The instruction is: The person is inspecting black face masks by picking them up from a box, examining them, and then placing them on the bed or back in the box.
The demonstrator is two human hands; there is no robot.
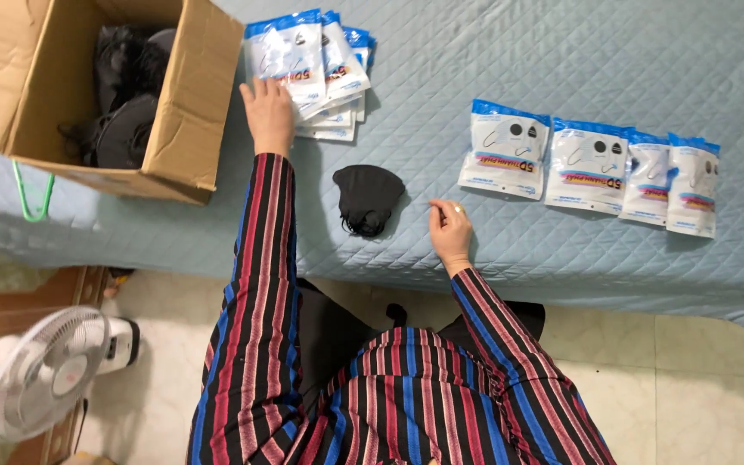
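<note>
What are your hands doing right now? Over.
Left hand on stack of blue-topped white packets. Right hand empty beside black fabric mask. Nothing between.

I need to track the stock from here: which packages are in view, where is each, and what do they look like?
Stack of flat white pouches with blue tops: upper middle of the quilted blue bedcover, under the left hand.
Row of four matching white-and-blue pouches: right side, overlapping side by side.
Open brown cardboard box: upper left, dark items inside.
</note>
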